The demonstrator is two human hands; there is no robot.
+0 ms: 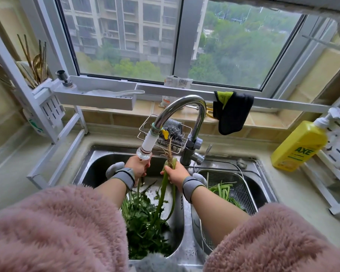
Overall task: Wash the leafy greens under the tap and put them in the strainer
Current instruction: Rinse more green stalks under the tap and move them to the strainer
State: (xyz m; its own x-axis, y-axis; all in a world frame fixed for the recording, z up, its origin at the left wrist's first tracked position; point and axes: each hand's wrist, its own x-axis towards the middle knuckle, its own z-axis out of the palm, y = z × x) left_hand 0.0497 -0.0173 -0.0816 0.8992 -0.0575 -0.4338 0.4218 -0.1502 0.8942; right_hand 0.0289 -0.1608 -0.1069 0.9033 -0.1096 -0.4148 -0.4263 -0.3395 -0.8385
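Head view showed both pink fleece sleeves filling the bottom edge and covering the near rim of the sink, so the front of each basin was cut off. At nine o'clock a white rack held a slotted caddy of chopsticks, its lower part partly out of frame. The left basin, at about seven o'clock, held a heap of leafy greens, the near part of the pile hidden by the left sleeve. The left hand was curled round thin stems directly under the tap's filter nozzle; whether water ran could not be made out. Just beside it at centre, the right hand gripped a bunch of stalks near the root end, roots up and leaves trailing down into the left basin. Behind the tap a wire basket held a steel scourer. In the right basin at four o'clock sat the mesh strainer with a few green stems in it (the right forearm covered its near-left corner). At three o'clock stood a yellow detergent bottle.
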